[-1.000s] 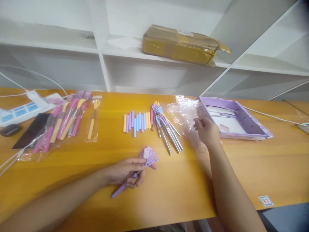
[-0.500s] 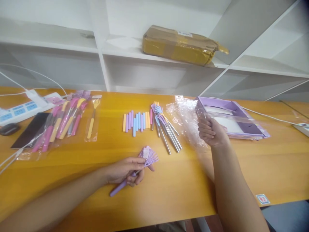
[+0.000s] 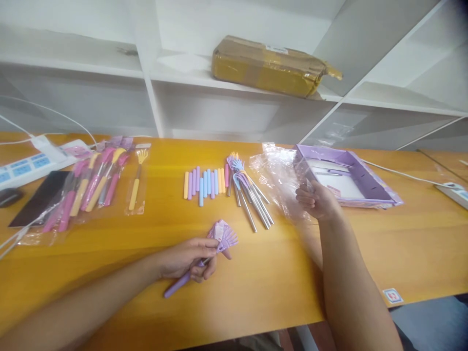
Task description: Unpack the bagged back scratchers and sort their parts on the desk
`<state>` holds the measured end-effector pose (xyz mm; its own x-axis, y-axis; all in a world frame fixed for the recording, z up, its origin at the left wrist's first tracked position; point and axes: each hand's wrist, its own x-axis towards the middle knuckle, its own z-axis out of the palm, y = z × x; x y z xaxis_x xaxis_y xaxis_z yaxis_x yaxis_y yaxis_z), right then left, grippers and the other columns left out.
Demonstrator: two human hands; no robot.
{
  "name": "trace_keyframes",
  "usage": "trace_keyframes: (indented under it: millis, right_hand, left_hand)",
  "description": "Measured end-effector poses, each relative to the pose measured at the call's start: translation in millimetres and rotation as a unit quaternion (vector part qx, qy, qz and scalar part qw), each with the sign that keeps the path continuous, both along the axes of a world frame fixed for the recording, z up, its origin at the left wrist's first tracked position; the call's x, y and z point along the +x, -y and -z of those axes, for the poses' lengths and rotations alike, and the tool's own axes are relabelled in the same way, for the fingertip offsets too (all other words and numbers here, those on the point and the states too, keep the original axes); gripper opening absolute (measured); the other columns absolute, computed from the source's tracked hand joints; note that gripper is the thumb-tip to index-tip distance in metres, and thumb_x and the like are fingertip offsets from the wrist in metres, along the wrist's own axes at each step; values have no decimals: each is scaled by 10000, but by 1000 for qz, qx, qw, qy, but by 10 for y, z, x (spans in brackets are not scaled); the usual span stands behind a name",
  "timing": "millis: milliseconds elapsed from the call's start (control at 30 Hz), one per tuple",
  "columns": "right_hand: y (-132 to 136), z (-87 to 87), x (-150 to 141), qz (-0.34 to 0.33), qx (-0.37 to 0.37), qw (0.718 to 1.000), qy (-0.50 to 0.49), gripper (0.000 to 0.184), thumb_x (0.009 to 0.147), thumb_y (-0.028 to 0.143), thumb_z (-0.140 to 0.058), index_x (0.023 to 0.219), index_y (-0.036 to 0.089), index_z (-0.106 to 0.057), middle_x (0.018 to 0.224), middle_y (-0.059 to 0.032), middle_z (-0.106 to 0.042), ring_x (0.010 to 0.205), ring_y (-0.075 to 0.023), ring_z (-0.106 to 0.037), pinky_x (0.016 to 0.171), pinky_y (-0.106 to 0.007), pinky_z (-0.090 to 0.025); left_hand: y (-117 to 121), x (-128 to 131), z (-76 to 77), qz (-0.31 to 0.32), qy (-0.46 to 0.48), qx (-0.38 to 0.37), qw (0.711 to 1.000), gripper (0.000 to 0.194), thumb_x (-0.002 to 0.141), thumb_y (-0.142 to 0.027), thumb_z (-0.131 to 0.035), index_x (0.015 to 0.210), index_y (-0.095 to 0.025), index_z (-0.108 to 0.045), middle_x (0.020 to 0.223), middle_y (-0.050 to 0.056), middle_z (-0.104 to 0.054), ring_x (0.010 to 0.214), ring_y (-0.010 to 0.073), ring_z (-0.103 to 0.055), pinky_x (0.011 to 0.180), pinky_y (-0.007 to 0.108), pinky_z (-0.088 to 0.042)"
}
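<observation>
In my left hand is a purple back scratcher, its clawed head pointing right and its handle sloping down to the left. A small pinkish card lies against the head. My right hand is closed at the edge of the clear plastic bags, with thin film at its fingertips. Beside that hand stands a shallow purple box with a white bottom and a few slim items inside. Metal scratcher rods with coloured claws lie left of the bags, beside a row of coloured handles.
Several bagged back scratchers lie at the left, near a single yellow one, a black flat object and a power strip. A taped brown parcel sits on the white shelf. Cables run along the table's back.
My right hand has shifted slightly down. The clear film that stretched across the purple box is off it, and a glint of film shows above the box. My left hand keeps its hold.
</observation>
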<state>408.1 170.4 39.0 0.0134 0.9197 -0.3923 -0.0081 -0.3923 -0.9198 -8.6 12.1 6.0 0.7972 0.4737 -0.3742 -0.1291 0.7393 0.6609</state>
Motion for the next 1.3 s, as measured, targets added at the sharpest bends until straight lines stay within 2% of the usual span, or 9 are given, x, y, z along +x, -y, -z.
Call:
trace_keyframes:
  millis: [167, 367, 533, 567, 733, 900, 1100, 1200, 1300]
  right_hand:
    - [17, 18, -60, 25, 19, 997, 66, 561, 793, 613, -740, 677, 283, -301, 510, 107, -239, 417, -83, -168, 345, -209, -118]
    - [69, 44, -97, 110, 93, 962, 232, 511, 761, 493, -828, 691, 304, -358, 477, 83, -326, 469, -154, -358, 448, -298, -281]
    - [216, -33, -332, 225, 301, 775, 509, 540, 881, 548, -706, 648, 293, -291, 550, 27, -372, 573, -178, -343, 598, -336, -338]
    - [267, -32, -422, 218, 345, 766, 496, 544, 946, 594, -619, 643, 291, -284, 562, 16, -372, 583, -186, -355, 616, -345, -347]
    - [590, 65, -1025, -135, 480, 814, 298, 702, 980, 859, -359, 591, 275, -359, 559, 1, -355, 550, -182, -329, 584, -347, -298]
    - [999, 173, -1698, -414, 382, 821, 88, 636, 976, 822, -538, 741, 231, -549, 641, 39, -446, 564, -135, -377, 583, -297, -333]
    - [1332, 190, -2061, -399, 287, 871, -20, 443, 1107, 562, -524, 881, 196, -633, 861, -32, -605, 816, -175, -564, 778, -324, -495]
    - [1306, 247, -2020, -362, 275, 890, -32, 541, 1123, 549, -490, 724, 199, -592, 666, 6, -528, 648, -147, -496, 630, -298, -426]
    - [1242, 381, -1938, -210, 321, 923, -30, 635, 1117, 600, -451, 597, 238, -409, 544, 44, -366, 502, -125, -323, 501, -300, -271]
  left_hand:
    - [-5, -4, -1, 3, 1, 0, 1000, 301, 993, -332, -625, 1213, -132, -672, 657, -9, -618, 451, 64, -284, 464, 198, -281]
    - [7, -8, 11, -2, 12, 4, 1000, 301, 1000, -339, -631, 1221, -137, -623, 660, -9, -633, 444, 57, -309, 458, 190, -288]
    - [-4, -30, 0, -16, 3, 12, 1000, 376, 1025, -458, -650, 1254, -196, -510, 652, -20, -671, 384, 57, -326, 415, 179, -281]
    - [-8, -38, -3, -15, 3, 20, 1000, 396, 1021, -489, -660, 1240, -198, -506, 639, -28, -666, 372, 57, -320, 402, 178, -275]
    - [-10, -68, -41, -18, 7, 70, 997, 509, 977, -616, -710, 1185, -201, -502, 623, -65, -636, 353, 47, -294, 358, 170, -241]
    - [-8, -62, -93, -71, -26, 142, 987, 504, 971, -662, -694, 1071, -192, -542, 572, -68, -622, 340, 44, -315, 348, 167, -205]
    - [15, -43, -54, -31, -48, 174, 983, 566, 995, -753, -586, 1122, -203, -541, 581, -59, -626, 352, 72, -364, 337, 166, -259]
    - [35, -37, -16, -15, -32, 172, 984, 594, 1035, -780, -452, 1139, -202, -545, 676, -41, -625, 383, 75, -361, 343, 185, -263]
    - [52, -25, -1, -13, -26, 184, 983, 553, 1057, -729, -470, 1095, -186, -567, 695, -60, -523, 462, 68, -327, 429, 204, -259]
